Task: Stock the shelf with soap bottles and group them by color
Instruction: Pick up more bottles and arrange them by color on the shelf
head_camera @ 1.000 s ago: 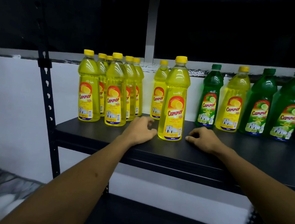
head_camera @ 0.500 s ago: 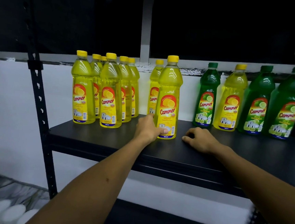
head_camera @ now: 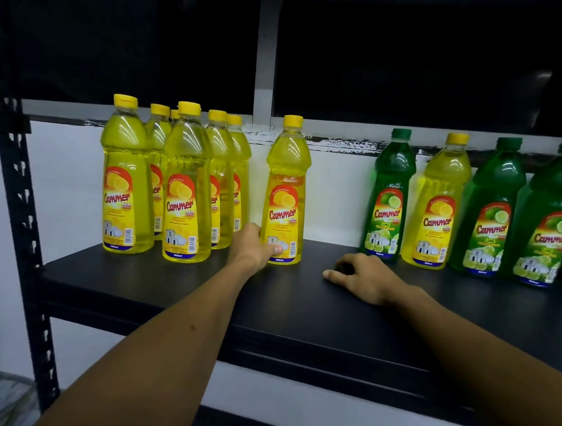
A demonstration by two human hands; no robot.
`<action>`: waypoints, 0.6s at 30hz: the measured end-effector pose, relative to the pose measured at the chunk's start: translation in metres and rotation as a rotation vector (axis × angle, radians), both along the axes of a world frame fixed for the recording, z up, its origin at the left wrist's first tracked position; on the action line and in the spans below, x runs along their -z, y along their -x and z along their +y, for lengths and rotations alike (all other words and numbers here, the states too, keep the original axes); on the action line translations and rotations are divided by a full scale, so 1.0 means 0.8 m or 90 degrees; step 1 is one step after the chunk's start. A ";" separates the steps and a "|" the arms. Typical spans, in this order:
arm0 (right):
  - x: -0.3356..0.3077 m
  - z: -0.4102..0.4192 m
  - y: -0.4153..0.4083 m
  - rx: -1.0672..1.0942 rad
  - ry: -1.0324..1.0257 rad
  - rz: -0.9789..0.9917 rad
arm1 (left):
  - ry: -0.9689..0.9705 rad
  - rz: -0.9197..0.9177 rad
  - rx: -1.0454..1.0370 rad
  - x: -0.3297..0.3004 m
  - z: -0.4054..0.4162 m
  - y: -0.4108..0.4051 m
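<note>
Your left hand [head_camera: 257,247] has its grip closed around the base of the lone yellow bottle [head_camera: 285,193], thumb across the lower label, while your right hand [head_camera: 357,275] rests knuckles-up on the shelf [head_camera: 197,294] with fingers loosely curled, holding nothing. That bottle stands upright at about 12 o'clock from your left hand, apart from the yellow cluster [head_camera: 173,183] at its 9 o'clock. Filled near the neck, it will likely feel heavy and top-weighted; the smooth plastic may slip and flex under a squeeze, so a hold low on the body, or at the waist above the label, should keep it from tipping as you slide it. One stray yellow bottle [head_camera: 438,206] sits among the green bottles [head_camera: 490,210] at 3 o'clock, just beside the leftmost green bottle [head_camera: 389,195], and seems the next one to sort. The shelf is dark, flat and matte, carried on a perforated black upright [head_camera: 19,196] at 9 o'clock, with a white wall [head_camera: 62,166] behind and darkness above.
</note>
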State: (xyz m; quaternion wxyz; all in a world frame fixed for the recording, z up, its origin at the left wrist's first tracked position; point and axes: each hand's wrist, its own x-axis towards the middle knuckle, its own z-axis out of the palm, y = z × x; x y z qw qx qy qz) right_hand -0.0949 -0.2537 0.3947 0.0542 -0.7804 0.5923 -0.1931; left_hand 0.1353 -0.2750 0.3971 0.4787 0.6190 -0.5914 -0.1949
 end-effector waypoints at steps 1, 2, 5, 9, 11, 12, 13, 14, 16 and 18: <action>0.000 -0.005 0.001 -0.002 0.000 -0.006 | 0.002 0.005 0.002 0.000 -0.005 -0.002; 0.000 -0.010 0.001 -0.006 -0.001 -0.009 | 0.003 0.012 0.006 0.000 -0.010 -0.004; 0.000 -0.022 0.002 -0.009 -0.005 -0.024 | 0.002 0.037 0.027 -0.001 -0.018 -0.009; 0.001 -0.037 0.004 -0.012 0.004 -0.026 | 0.000 0.104 0.086 -0.001 -0.023 -0.018; 0.001 -0.039 0.003 -0.017 0.001 -0.024 | -0.004 0.124 0.109 -0.002 -0.023 -0.022; 0.002 -0.038 0.003 -0.017 -0.003 -0.025 | -0.005 0.127 0.114 -0.002 -0.023 -0.023; 0.002 -0.038 0.002 -0.015 -0.007 -0.024 | -0.002 0.127 0.118 -0.002 -0.023 -0.023; 0.003 -0.037 0.002 -0.012 -0.011 -0.021 | 0.000 0.125 0.120 -0.002 -0.023 -0.023; 0.003 -0.036 0.001 -0.008 -0.014 -0.014 | 0.003 0.118 0.121 0.000 -0.023 -0.021; 0.003 -0.036 0.001 -0.004 -0.015 -0.010 | 0.004 0.112 0.123 0.001 -0.023 -0.021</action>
